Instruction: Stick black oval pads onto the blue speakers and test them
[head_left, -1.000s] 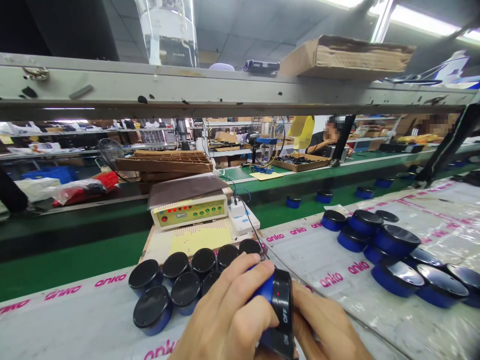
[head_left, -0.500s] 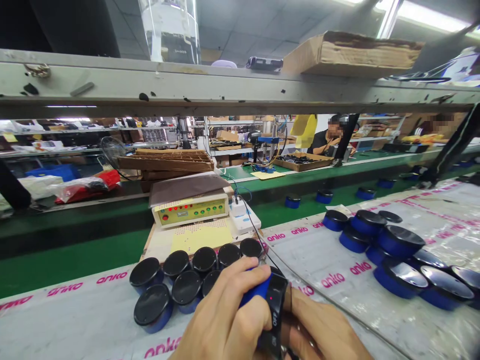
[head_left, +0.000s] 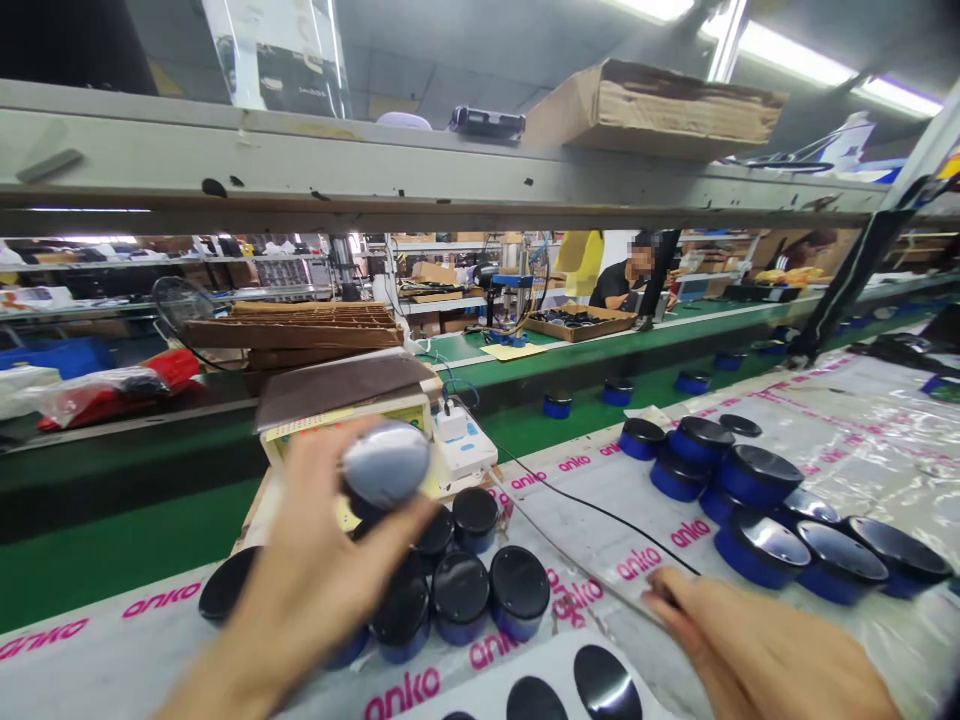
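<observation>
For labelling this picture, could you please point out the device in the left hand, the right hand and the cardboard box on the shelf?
Held device (head_left: 386, 465): head view, on its shiny round face.
Right hand (head_left: 765, 640): head view, back of the hand.
Cardboard box (head_left: 682, 118): head view, on its side.

Left hand (head_left: 319, 560) holds a round, glossy-topped case (head_left: 386, 465) near black-topped blue cylindrical cases (head_left: 519, 590); right hand (head_left: 772, 640) grips a thin black cable (head_left: 600, 506).

A single head-worn camera looks forward and down over the white, plastic-covered worktop (head_left: 90, 672), with the bare left hand (head_left: 322, 545) close at seven o'clock, the bare right hand (head_left: 772, 645) at four, and a scuffed grey metal shelf beam (head_left: 420, 170) crossing at twelve.
</observation>
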